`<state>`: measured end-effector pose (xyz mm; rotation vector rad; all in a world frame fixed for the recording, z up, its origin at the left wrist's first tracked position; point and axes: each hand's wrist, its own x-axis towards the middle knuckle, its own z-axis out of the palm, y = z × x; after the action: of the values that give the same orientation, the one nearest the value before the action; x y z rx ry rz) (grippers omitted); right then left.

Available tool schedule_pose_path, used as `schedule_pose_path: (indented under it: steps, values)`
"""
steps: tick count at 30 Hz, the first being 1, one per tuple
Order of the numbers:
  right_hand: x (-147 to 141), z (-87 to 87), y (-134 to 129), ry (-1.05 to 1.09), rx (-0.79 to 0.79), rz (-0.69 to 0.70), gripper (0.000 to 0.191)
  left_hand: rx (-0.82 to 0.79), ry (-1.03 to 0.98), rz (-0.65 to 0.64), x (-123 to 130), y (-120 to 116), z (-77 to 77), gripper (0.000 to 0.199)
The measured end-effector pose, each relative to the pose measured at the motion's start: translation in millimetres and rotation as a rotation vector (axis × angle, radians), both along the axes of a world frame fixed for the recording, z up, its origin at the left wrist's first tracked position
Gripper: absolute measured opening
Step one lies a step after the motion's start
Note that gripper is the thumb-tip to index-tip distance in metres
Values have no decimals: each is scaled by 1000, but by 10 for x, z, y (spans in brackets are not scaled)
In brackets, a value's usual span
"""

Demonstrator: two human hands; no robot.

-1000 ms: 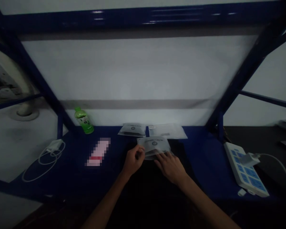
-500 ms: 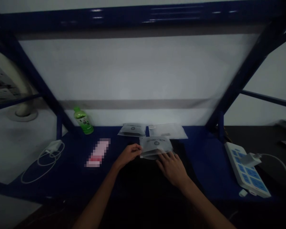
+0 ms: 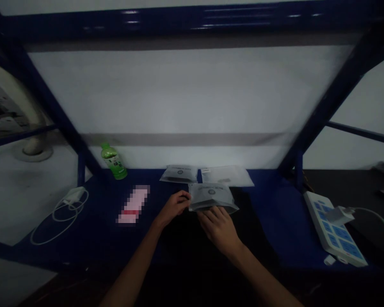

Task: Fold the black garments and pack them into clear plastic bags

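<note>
**Both hands grasp a grey printed pouch mid-bench on a blue workbench**

The left hand pinches the pouch's left edge; the right hand grips its near edge. Just beyond lie a second pouch and a white packet. A green bottle, a blurred pink item and a white charger cable sit left, a power strip right, below a white panel in a blue steel frame.
</note>
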<state>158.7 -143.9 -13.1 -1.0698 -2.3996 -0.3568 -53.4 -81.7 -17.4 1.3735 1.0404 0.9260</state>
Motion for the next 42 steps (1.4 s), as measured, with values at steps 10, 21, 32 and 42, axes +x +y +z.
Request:
schedule_pose_path:
  steps: [10,21,32,42]
  values:
    - [-278,-37,207,-76,80,19,20,37,-28,-18,3,-14,-15,33]
    - [180,33,216,-91,44,-48,16,73,-19,18,-7,-28,-22,34]
    - [978,9,203,-106,62,-196,17,67,-36,73,17,-44,-16,29]
    - [1048,-22,153,-37,58,-211,20,507,664,304,186,-208,155,20]
